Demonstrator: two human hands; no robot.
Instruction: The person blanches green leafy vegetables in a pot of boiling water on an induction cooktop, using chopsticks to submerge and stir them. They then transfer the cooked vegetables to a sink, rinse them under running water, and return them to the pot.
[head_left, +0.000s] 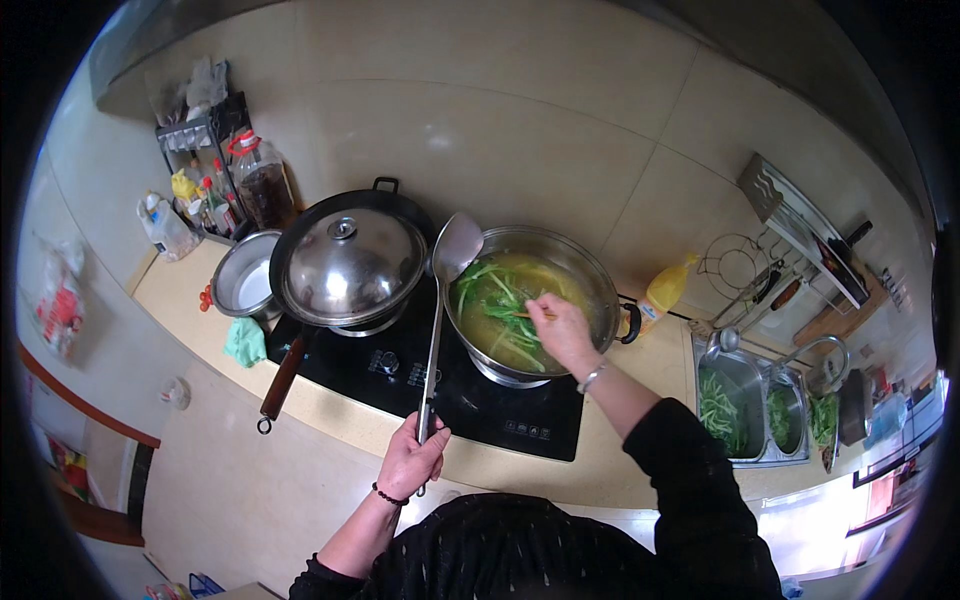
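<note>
My left hand (415, 454) grips the handle of a long metal wok spatula (436, 330). Its broad head is raised at the left rim of a wide steel pot (581, 247) on the right burner. Yellowish liquid fills the pot, with leafy green vegetables (510, 304) in it, mostly at the left. Over the pot, my right hand (559, 330) is closed around thin wooden chopsticks (534, 315), which point left into the greens. Their tips are hidden among the leaves.
A lidded wok (352, 262) sits on the left burner, its wooden handle (285, 375) jutting past the cooktop (517, 420). Beside it are a steel pot (251, 274) and a green cloth (245, 342). A yellow bottle (660, 292) stands right. More greens lie in the double sink (765, 450).
</note>
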